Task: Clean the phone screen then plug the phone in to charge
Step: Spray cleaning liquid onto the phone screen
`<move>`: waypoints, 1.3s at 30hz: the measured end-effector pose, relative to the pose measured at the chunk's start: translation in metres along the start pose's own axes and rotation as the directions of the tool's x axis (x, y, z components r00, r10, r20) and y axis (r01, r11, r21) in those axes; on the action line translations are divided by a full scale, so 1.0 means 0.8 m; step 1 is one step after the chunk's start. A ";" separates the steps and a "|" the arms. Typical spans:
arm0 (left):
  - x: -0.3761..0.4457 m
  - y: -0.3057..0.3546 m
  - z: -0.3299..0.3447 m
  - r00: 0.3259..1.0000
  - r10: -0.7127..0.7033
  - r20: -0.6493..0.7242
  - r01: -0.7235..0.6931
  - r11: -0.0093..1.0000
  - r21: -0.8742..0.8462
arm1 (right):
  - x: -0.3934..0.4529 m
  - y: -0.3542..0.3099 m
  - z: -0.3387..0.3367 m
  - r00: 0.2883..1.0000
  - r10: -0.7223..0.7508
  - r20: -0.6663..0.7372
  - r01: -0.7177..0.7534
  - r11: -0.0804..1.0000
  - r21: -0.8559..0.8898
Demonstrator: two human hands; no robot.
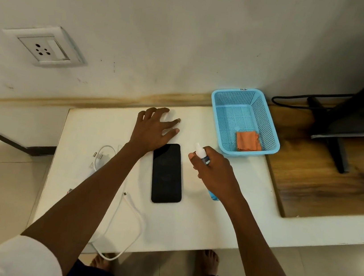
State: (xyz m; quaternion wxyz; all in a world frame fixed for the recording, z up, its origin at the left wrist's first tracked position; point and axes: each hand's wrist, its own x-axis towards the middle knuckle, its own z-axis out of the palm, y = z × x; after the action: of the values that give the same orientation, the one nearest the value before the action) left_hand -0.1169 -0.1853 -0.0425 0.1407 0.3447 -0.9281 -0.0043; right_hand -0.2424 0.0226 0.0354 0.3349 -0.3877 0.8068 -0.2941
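While the black flat rectangular phone (167, 173) lies screen-up on the white tabletop (223, 216), w/ its dark glass facing the camera, the right hand (216, 170) is wrapped round a small spray bottle w/ a white nozzle and blue body (202, 153), just right of the phone's top end, nozzle pointing left toward the phone. Left hand (154, 129) lies beyond the phone's top edge, fingers spread and straight, palm down on the tabletop, grasping nothing; its wrist crosses the phone's top left corner. White charger cable (127, 221) loops left of the phone & hangs over the table's near edge, its small connector end close to the phone's lower left side; white plug adapter w/ metal pins (99, 156) sits further left, partly hidden by the left forearm. Light blue perforated plastic basket (269, 126) stands at the far right of the table by the wall, w/ a folded orange cloth (248, 141) inside its near corner. White wall socket (45, 47) is on the wall, up left
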 end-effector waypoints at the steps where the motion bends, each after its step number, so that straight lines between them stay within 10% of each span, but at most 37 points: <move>1: 0.000 -0.002 0.000 1.000 0.020 0.013 -0.020 0.999 0.029 | 0.001 0.000 0.001 1.000 -0.001 0.001 0.001 1.000 -0.007; 20: -0.012 -0.013 -0.010 0.970 -0.025 0.241 0.003 0.996 0.091 | 0.012 0.011 0.010 1.000 -0.010 0.028 0.011 1.000 -0.010; 26: -0.030 -0.012 -0.056 0.969 -0.187 0.162 0.220 0.950 -0.222 | 0.011 0.015 0.011 0.997 -0.075 -0.001 0.075 0.996 0.047; 33: -0.130 0.053 -0.126 0.876 -0.464 0.132 0.381 0.498 -0.779 | 0.006 0.006 0.011 0.984 -0.175 0.017 0.159 0.930 0.331; 39: -0.150 0.082 -0.122 0.884 -0.461 0.081 0.371 0.583 -0.723 | 0.005 -0.007 0.011 0.995 -0.100 -0.026 0.094 0.770 0.631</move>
State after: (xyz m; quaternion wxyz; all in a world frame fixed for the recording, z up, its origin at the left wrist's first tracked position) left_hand -0.0466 -0.0498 0.0272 0.3126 0.4685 -0.7334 -0.3807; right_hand -0.2352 0.0145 0.0332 0.4336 -0.2955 0.6389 -0.5626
